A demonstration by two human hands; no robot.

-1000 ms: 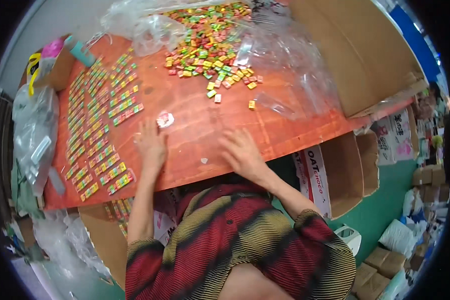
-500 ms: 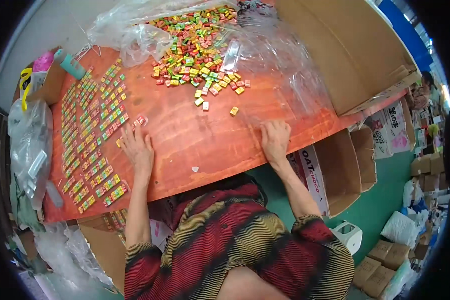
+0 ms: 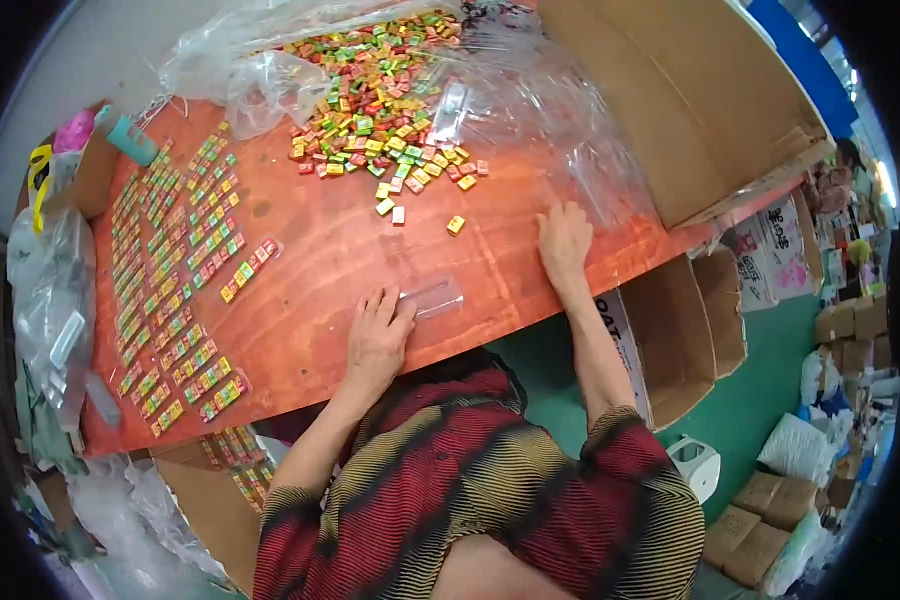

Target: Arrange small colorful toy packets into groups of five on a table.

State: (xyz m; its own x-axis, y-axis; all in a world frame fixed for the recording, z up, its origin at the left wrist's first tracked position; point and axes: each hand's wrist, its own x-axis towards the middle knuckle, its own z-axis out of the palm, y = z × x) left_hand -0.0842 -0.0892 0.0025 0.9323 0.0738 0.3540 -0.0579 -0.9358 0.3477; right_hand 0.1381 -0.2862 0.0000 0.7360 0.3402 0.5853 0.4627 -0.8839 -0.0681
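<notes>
My left hand [image 3: 378, 335] lies flat on the orange-red table [image 3: 320, 270], fingers spread, its fingertips touching a small empty clear packet [image 3: 432, 297]. My right hand [image 3: 564, 240] rests palm down near the table's right edge, beside crumpled clear plastic [image 3: 560, 130], holding nothing. A heap of small colourful wrapped candies [image 3: 380, 100] spreads at the far side, with a few loose ones [image 3: 456, 225] nearer my hands. One filled packet of candies [image 3: 249, 270] lies alone left of centre.
Several rows of filled candy packets [image 3: 170, 290] cover the table's left side. A big open cardboard box [image 3: 690, 100] stands at the right, more boxes [image 3: 690, 340] under the table. Plastic bags [image 3: 50, 300] hang at the left; a teal bottle [image 3: 130, 137] stands far left.
My left hand moved from the packet rows toward the centre and now touches an empty clear packet. My right hand stays near the right edge by the plastic.
</notes>
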